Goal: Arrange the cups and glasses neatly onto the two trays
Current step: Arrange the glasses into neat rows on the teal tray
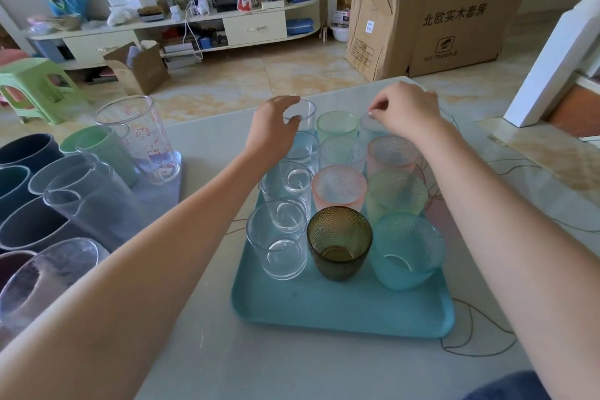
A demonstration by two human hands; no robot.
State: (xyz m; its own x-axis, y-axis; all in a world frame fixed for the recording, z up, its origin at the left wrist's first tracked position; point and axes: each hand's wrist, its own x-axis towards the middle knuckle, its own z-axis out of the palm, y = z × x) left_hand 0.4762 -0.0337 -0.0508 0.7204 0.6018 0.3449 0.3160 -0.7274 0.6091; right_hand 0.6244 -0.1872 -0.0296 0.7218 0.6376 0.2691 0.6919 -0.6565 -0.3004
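The left hand fingers wrap the clear round glass; the right hand fingers pinch the pale blue glass. Packed neighbours just beside them could get knocked over

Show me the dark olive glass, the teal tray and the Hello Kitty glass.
dark olive glass (339,242), head view, on its dimpled front wall.
teal tray (341,305), head view, on its bare near floor.
Hello Kitty glass (143,136), head view, on its printed side wall.
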